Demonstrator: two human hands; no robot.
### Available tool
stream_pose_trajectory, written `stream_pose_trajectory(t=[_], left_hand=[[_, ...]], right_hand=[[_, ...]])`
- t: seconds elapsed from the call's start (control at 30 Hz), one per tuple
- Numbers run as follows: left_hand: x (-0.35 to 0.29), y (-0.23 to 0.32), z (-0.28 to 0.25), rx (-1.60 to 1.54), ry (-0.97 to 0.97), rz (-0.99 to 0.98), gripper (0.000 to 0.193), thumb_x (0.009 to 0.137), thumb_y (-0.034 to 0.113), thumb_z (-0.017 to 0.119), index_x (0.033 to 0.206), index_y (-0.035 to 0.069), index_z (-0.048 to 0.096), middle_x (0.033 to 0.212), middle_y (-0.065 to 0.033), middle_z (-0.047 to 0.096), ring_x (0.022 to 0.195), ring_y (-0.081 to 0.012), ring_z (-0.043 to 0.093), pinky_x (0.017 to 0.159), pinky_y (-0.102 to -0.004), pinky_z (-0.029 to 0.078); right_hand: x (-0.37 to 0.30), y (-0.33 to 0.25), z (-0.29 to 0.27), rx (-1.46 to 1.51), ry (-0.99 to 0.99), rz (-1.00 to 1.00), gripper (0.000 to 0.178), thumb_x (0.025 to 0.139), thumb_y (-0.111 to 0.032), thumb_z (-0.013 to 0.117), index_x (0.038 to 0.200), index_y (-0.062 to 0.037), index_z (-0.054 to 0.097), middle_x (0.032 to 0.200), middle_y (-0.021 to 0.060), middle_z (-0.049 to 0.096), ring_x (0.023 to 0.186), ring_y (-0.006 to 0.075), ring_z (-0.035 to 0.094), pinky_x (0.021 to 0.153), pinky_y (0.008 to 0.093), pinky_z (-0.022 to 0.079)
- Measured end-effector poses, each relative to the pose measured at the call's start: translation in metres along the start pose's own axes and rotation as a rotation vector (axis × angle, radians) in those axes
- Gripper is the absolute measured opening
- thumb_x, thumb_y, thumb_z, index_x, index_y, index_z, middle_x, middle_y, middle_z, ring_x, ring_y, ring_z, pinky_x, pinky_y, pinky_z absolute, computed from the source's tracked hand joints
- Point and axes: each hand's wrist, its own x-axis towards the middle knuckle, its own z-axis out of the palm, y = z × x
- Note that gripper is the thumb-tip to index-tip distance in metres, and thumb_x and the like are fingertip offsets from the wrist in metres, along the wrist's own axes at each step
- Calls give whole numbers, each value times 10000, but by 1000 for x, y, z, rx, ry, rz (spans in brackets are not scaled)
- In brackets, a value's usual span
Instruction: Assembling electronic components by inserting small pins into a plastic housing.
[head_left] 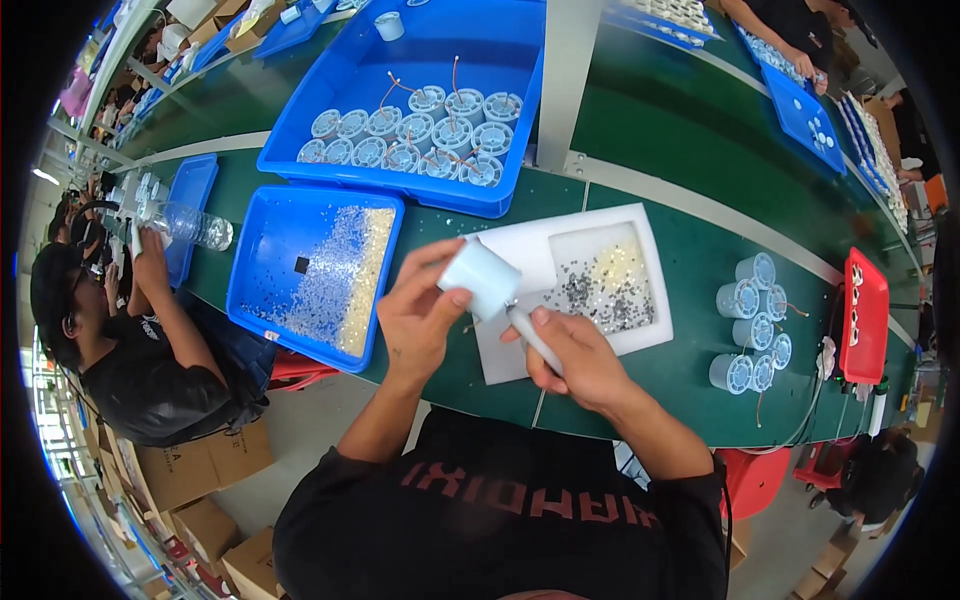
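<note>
In my left hand is a light blue cylindrical plastic housing, tilted, with my thumb and fingers around its side. My right hand grips a slim tool with a pale grey handle. Its dark tip meets the lower right end of the housing; whether they touch, I cannot tell. Beneath both hands lies a white foam tray. Small dark and silvery pieces and cream-coloured pieces fill its recess.
Left of me, a blue tray holds loose small parts. Behind it, a large blue bin contains several wired housings. More housings stand at right, before a red tray. A co-worker sits at left near a clear bottle.
</note>
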Motion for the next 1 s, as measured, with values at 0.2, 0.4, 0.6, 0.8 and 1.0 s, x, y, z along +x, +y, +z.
stream_pose_trajectory(t=[0.2,0.4,0.6,0.8,1.0], left_hand=[[25,15,-4,-576,181,-454,485,967,329,461,1261,-55,432,1288,-237,490,1245,-424,428,1058,-437,371],[17,8,11,-360,14,-302,517,869,275,572,1268,-17,421,1286,-262,482,1228,-403,444,1044,-432,375],[13,14,28,480,-184,262,647,597,-56,765,1184,1,499,1231,-219,545,1147,-322,545,964,-374,442],[20,16,31,691,-229,406,648,552,-73,732,1162,8,532,1192,-187,583,1137,-345,550,957,-392,443],[20,14,29,687,-234,410,652,552,-72,724,1171,15,540,1202,-178,582,1157,-349,536,958,-404,441]], right_hand=[[-15,7,6,-668,467,-639,188,831,-49,656,973,-4,541,699,9,529,687,77,518,649,203,420],[-18,-13,3,-925,459,-799,325,715,48,648,1024,-36,593,646,44,477,563,121,476,521,273,397],[8,-8,-3,-1100,339,-916,533,749,31,592,1254,-136,571,675,76,542,560,197,525,552,296,450],[2,0,-1,-810,280,-893,486,777,9,584,1251,-99,574,724,75,612,602,181,578,570,284,468],[-13,-15,5,-714,149,-602,449,809,-6,566,1253,-75,569,583,36,554,537,105,558,566,262,466]])
